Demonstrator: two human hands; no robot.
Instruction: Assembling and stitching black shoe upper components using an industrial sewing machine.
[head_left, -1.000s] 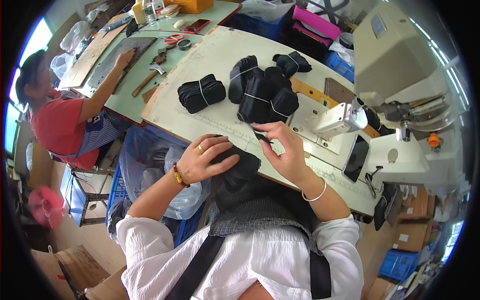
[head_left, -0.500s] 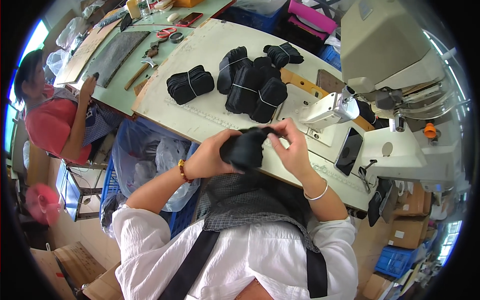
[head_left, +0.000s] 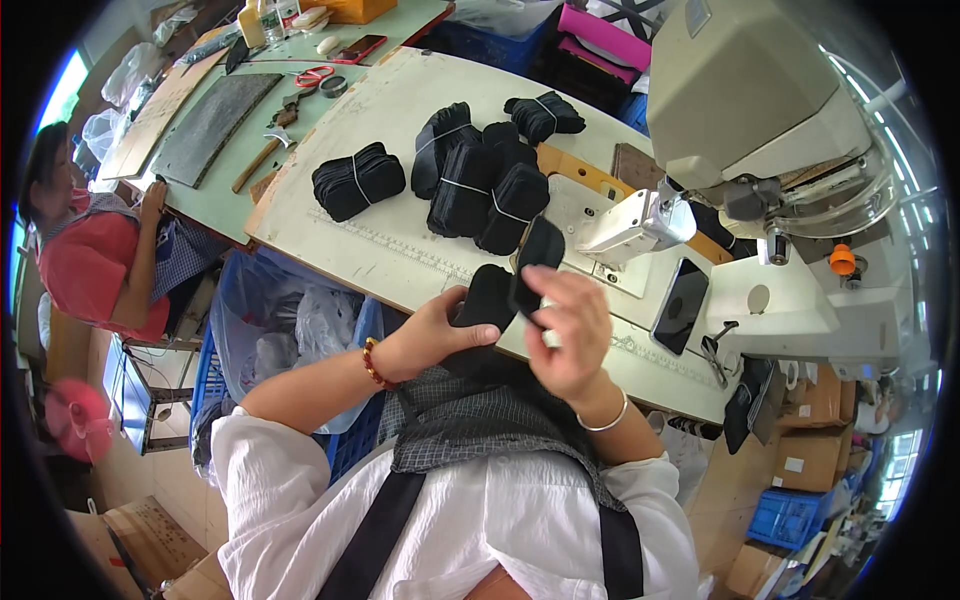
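My left hand point(head_left: 425, 342) is closed round a stack of black fabric pieces point(head_left: 488, 296) at the near edge of the white sewing table, its thumb lying across the stack. Just to the right, my right hand point(head_left: 572, 335) pinches one rounded black fabric piece point(head_left: 542, 252), held upright beside the stack. The fingers of that hand are somewhat blurred. Beyond my hands lie several tied black bundles: one at the left point(head_left: 358, 182), a cluster in the middle point(head_left: 462, 188) and another farther back point(head_left: 545, 117).
A sewing machine point(head_left: 640, 228) stands to the right, with a phone point(head_left: 680, 305) and small snips point(head_left: 715, 358) near it. A blue crate with plastic bags point(head_left: 300, 335) sits below the table's left edge. At the green table point(head_left: 225, 205), another person point(head_left: 100, 255) sits at far left.
My right hand has drawn a single black piece away from the stack and now holds it upright. My left hand keeps the stack. The whole view has shifted slightly.
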